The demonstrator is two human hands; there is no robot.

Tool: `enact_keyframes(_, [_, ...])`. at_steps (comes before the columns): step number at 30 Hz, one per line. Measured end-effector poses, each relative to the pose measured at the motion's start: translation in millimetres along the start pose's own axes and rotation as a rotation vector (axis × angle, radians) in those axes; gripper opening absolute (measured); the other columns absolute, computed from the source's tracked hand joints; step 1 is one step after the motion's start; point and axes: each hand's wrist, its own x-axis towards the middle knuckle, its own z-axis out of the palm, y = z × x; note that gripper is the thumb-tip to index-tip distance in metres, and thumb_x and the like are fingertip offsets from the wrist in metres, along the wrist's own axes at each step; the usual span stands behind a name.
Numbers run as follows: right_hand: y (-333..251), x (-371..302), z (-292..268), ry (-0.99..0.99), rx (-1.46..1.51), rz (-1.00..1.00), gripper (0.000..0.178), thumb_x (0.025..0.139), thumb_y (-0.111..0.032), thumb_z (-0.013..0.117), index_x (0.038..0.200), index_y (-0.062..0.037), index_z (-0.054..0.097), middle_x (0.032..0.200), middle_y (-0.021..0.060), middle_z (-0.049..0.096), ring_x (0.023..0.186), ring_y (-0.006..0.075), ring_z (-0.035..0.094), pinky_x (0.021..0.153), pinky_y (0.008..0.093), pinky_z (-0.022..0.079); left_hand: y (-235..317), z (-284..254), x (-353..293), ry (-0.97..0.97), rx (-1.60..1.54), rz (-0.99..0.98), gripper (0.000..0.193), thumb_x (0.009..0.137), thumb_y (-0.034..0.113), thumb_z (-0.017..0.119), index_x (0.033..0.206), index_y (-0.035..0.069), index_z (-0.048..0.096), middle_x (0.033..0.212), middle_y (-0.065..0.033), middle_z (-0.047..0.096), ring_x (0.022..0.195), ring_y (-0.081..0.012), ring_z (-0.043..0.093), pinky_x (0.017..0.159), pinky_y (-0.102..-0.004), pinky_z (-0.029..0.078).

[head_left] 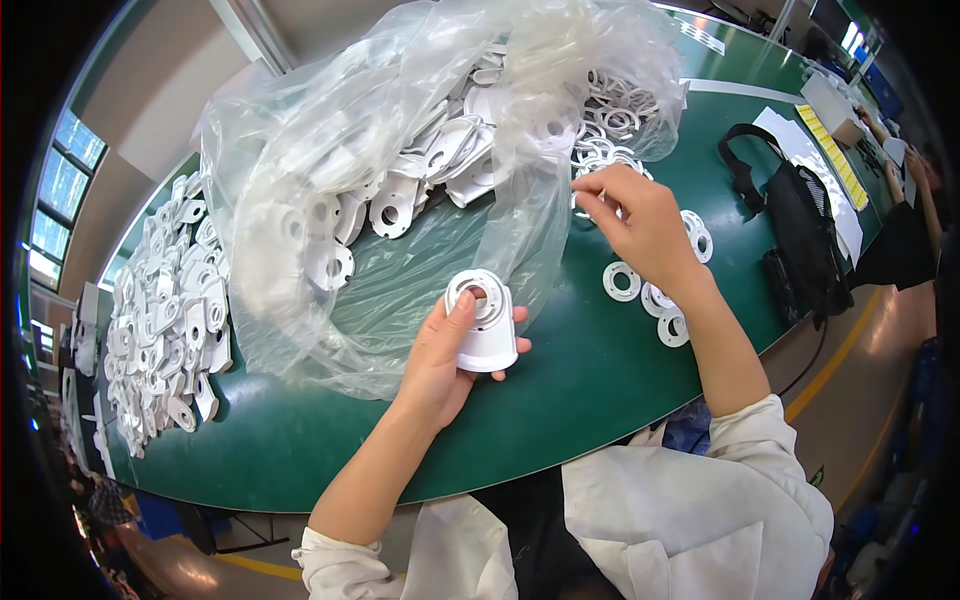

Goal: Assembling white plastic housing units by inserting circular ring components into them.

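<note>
A white plastic plate (pixel 488 347) with a rounded end and a round ring-shaped opening is in my left hand (pixel 437 350). My left thumb lies over the opening, and the fingers wrap behind to the plate's right edge. To the right and farther off, my right hand (pixel 640 218) hovers at a heap of white rings (pixel 604 152). Its thumb and forefinger are a little apart with nothing visible between them; the other fingers are curled and partly hidden. Several loose white rings (pixel 621 282) lie on the table beside my right forearm.
A large clear plastic bag (pixel 300 340) with many white plates (pixel 395 205) spreads over the green table (pixel 540 425). Another pile of white plates (pixel 170 330) lies at the left. At the right are a black bag (pixel 800 235), papers (pixel 845 225) and another person's hand (pixel 893 180).
</note>
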Motion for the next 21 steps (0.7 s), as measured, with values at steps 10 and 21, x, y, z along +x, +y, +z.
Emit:
enact_keyframes(10, [20,8,-6,0.198,-0.214,-0.064,0.013,0.083,-0.012,0.068,0.095,-0.0067,0.068,0.087,0.0053,0.064,0.071,0.0185,0.059,0.062,0.0294,0.045,-3,-1,4,-0.012,-0.127,-0.008,0.044,0.099,0.036,0.045,0.130,0.005,0.041,0.117,-0.0187,0.061,0.097,-0.0270,0.065,0.063,-0.0298,0.054])
enact_keyframes(21, [26,8,-24,0.098,0.014,0.366,0.022,0.085,-0.009,0.061,0.105,-0.0033,0.056,0.054,-0.0043,0.043,0.049,0.0050,0.038,0.047,0.0244,0.028,-4,-3,6,0.010,-0.033,0.019,0.039,0.101,0.024,0.042,0.133,0.003,0.036,0.122,-0.0197,0.058,0.099,-0.0271,0.065,0.063,-0.0307,0.055])
